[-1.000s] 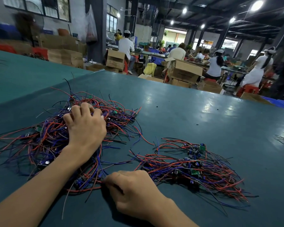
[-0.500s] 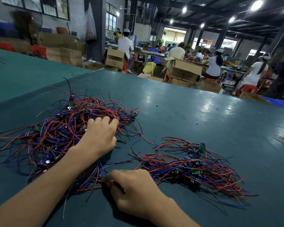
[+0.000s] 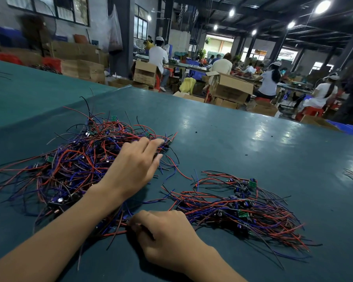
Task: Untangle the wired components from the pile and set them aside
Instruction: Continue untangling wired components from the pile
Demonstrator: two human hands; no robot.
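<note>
Head view: steadying the pile (image 3: 69,169) with flat, loose-fingered left hand (image 3: 135,165), pinching wires (image 3: 118,232) in curled right hand (image 3: 167,235), seemingly to tease free.

A single wide-angle view from the person's head: it looks forward and down across the counter (image 3: 232,151), close enough that both forearms enter from the bottom edge, with the left hand (image 3: 130,169) and right hand (image 3: 167,235) low in the frame. Past the counter's far edge — which slants lower to the right — it faces a workshop hall (image 3: 222,58).
</note>
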